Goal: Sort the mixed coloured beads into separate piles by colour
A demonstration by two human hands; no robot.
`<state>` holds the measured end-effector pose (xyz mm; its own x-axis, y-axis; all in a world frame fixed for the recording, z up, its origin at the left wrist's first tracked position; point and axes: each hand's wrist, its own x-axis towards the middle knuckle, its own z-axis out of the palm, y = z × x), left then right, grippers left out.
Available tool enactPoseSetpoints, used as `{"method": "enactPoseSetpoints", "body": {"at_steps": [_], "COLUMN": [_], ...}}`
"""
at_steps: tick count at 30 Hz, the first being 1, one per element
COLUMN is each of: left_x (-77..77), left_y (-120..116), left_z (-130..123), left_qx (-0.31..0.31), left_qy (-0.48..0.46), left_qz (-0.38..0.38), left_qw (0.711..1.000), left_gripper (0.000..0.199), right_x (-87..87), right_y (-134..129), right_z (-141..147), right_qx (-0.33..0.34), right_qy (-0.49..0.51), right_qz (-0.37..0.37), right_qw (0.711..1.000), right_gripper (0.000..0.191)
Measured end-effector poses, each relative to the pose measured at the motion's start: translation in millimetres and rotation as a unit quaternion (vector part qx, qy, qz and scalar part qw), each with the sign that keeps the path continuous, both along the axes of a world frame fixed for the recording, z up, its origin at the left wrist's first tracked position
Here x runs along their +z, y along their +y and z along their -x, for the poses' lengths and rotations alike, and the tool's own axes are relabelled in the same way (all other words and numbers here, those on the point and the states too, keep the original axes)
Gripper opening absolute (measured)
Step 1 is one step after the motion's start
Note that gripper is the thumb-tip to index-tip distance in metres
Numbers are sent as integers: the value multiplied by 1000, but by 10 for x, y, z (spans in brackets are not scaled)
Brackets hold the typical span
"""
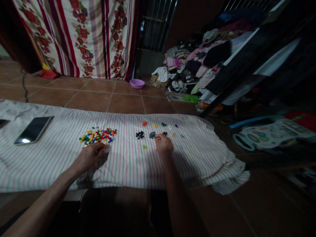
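Note:
A mixed pile of small coloured plastic pieces lies on the striped cloth. At the pile's near edge is my left hand, its fingers curled together; whatever they pinch is too small to make out. My right hand is closed in a pinch beside a small heap of dark grey pieces, and I cannot tell what is in its fingertips. Close by are a black heap, brown pieces partly behind the hand, and light green pieces.
Farther back sit orange pieces, yellow pieces and dark green pieces. Light blue pieces lie to the right. A phone rests at left. Beyond the table are a purple basin and heaped clothes.

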<state>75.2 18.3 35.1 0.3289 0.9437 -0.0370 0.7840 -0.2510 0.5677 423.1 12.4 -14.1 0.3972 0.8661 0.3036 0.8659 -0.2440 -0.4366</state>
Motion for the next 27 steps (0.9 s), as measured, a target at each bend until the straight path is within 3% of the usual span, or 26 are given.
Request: {"method": "enactPoseSetpoints", "body": {"at_steps": [8, 17, 27], "left_x": [64, 75, 87], "left_y": [-23, -29, 16], "left_z": [-27, -27, 75], "left_qx": [-2, 8, 8], "left_qy": [18, 4, -13], "left_qz": [6, 4, 27], "left_qw": [1000, 1000, 1000], "left_gripper": [36, 36, 35], "right_x": [5, -86, 132], "right_y": [24, 71, -8], "right_z": [95, 93, 192], "right_qx": [-21, -35, -53], "right_qy": [-13, -38, -38], "right_qz": [15, -19, 27], "right_qw": [1000, 998, 998], "right_gripper": [19, 14, 18]}}
